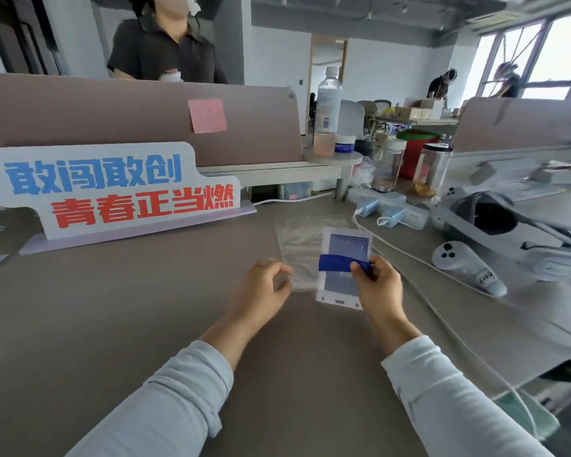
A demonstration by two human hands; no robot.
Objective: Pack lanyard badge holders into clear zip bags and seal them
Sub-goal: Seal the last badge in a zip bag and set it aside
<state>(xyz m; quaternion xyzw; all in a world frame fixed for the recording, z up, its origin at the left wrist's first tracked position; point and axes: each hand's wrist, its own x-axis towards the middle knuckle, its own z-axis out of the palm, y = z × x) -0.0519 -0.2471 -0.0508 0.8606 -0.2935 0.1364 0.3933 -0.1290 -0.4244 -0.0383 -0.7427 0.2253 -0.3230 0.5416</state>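
Observation:
A clear badge holder (342, 278) with a pale card inside is held above the grey desk, with its blue lanyard (335, 262) wrapped across the front. My right hand (378, 285) grips the holder and the lanyard at its right edge. A clear zip bag (299, 245) lies flat on the desk just behind and left of the holder. My left hand (264, 291) hovers at the bag's near edge, fingers curled and apart; whether it touches the bag is unclear.
A white sign (106, 189) with blue and red characters stands at the left. A power strip (393, 209), cables, a white headset (495, 219) and a controller (465, 265) lie at the right. Bottles and jars stand behind them. A person stands beyond the partition.

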